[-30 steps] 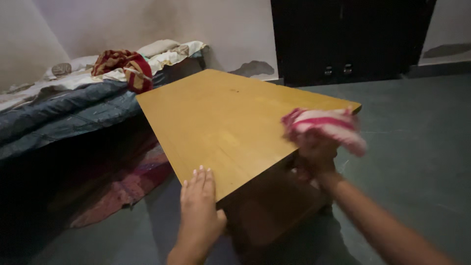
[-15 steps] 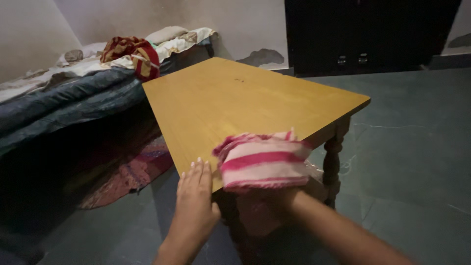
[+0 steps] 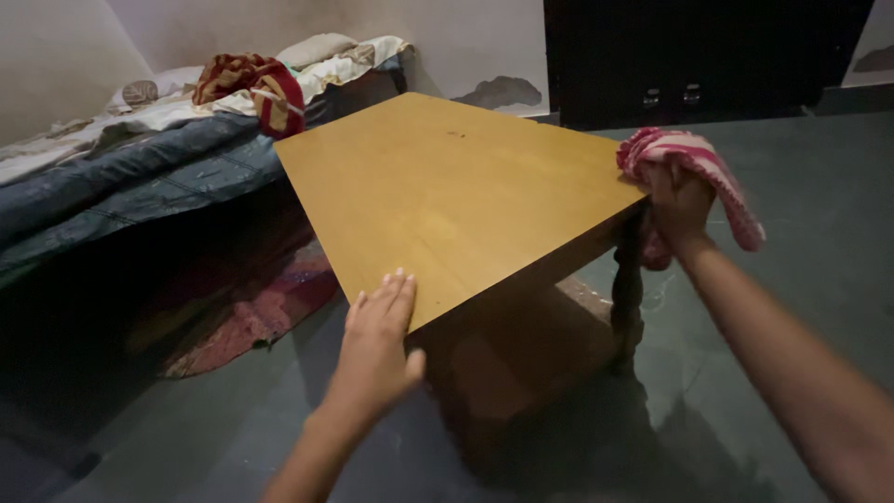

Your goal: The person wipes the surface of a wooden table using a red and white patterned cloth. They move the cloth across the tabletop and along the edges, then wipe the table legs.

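Wiping the bench (image 3: 466, 196) — that looks like the step in hand. Right hand (image 3: 678, 200) is closed around a bunched pink-and-white striped cloth (image 3: 694, 163), held at the bench's far right corner, part of the cloth draped over the knuckles and hanging past the edge. Left hand (image 3: 377, 340) lies flat, fingers together, palm pressed on the near corner as if steadying the top.

Judging from this, the next pass calls for laying the cloth flat on the wood rather than at the rim, and keeping the left hand braced so the bench does not shift.

Around: a bed (image 3: 121, 177) with blue quilt close along the bench's left side, a red-and-yellow bundle of fabric (image 3: 251, 84) on it, a patterned rug (image 3: 251, 312) below, dark cabinet (image 3: 689, 56) behind — the bench top itself carries nothing, so little stands in the way
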